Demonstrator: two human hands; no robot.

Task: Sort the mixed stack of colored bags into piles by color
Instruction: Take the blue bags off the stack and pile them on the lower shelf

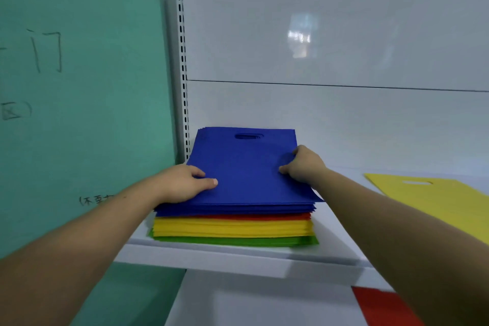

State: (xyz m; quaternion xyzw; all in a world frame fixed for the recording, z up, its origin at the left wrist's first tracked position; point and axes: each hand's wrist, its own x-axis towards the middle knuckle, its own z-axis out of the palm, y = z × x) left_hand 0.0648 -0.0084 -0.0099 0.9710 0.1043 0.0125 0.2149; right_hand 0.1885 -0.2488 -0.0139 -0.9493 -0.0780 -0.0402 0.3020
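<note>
A stack of flat bags lies on the white shelf (238, 259): blue bags (246, 167) on top, then a thin red layer (232, 217), a yellow layer (232, 229) and green bags (238, 241) at the bottom. My left hand (185, 182) grips the left edge of the blue bags, thumb on top. My right hand (304, 164) pinches the right edge of the blue bags, fingers curled. A yellow bag (436, 201) lies flat on the shelf to the right. A red bag (381, 307) shows on a lower level at bottom right.
A teal wall (79, 87) with handwriting stands to the left. A slotted shelf upright (184, 74) and the white back panel (317, 34) close the shelf behind the stack. Bare shelf surface lies between the stack and the yellow bag.
</note>
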